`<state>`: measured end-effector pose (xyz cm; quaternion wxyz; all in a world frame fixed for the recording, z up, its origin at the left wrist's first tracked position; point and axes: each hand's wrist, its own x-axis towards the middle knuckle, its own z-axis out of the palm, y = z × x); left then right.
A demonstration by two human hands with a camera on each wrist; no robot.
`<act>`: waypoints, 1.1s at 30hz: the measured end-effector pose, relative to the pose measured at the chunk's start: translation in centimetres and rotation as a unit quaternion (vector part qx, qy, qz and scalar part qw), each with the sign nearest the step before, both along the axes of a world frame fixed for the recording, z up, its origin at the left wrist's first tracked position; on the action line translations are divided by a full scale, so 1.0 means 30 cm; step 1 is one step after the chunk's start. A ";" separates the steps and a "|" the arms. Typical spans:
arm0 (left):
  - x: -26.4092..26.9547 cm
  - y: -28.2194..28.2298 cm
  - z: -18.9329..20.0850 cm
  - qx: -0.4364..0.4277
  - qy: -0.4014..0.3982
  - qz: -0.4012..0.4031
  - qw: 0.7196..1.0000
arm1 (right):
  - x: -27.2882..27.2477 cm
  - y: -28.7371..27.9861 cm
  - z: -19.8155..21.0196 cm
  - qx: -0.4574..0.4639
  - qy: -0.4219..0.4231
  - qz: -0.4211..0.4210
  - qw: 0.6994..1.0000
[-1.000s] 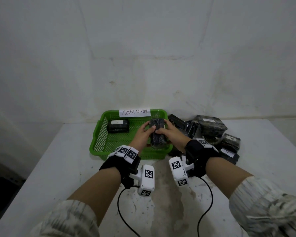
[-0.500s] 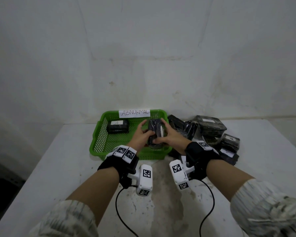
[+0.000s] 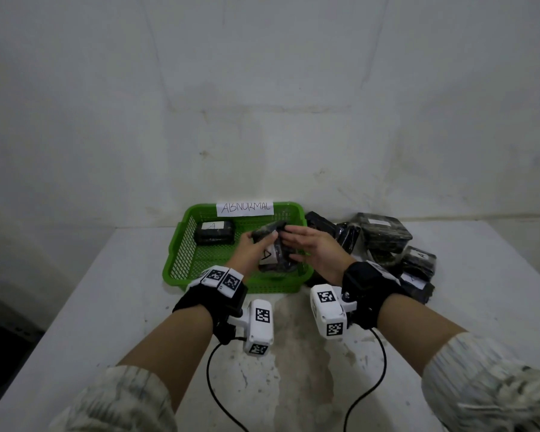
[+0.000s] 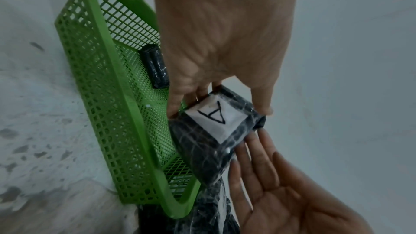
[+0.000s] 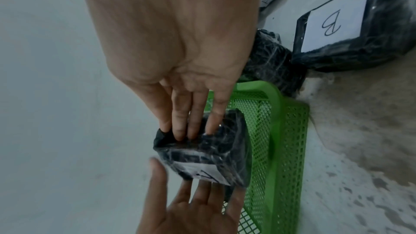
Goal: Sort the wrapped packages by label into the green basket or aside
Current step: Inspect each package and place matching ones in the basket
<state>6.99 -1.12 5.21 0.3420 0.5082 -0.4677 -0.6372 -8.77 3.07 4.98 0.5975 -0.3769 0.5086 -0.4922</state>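
Observation:
Over the green basket (image 3: pixel 175 263) (image 4: pixel 126 95) (image 5: pixel 276 131) I hold a black wrapped package (image 3: pixel 276 249) (image 4: pixel 202 145) (image 5: pixel 213 152), tilted. Its white label (image 4: pixel 216 116) reads "A". My left hand (image 3: pixel 261 243) (image 4: pixel 227 104) pinches it between thumb and fingers. My right hand (image 3: pixel 293 241) (image 5: pixel 189 131) touches its other side with straight fingers (image 4: pixel 254 150). A second black package (image 3: pixel 214 232) (image 4: pixel 155 67), also labelled "A", lies in the basket's far left corner.
A paper sign reading "ABNORMAL" (image 3: pixel 245 207) hangs on the basket's back rim. Several more wrapped packages are piled (image 3: pixel 384 235) right of the basket, one labelled "B" (image 5: pixel 337 20). The white table (image 3: pixel 106 307) meets a wall behind; wrist-camera cables trail near me.
The package has been turned between both hands so its label shows. My right hand has loosened from gripping to straight fingers on it.

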 end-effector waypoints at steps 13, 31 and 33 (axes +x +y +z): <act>0.031 0.009 -0.004 -0.009 0.040 -0.010 0.999 | 0.050 -0.012 -0.003 -0.037 0.118 -0.023 0.992; 0.005 0.021 0.003 -0.027 0.017 -0.036 0.999 | 0.111 -0.020 -0.021 -0.016 0.127 0.027 0.991; -0.002 0.025 0.007 -0.036 0.013 -0.040 0.998 | 0.117 -0.022 -0.019 -0.033 0.142 0.002 0.989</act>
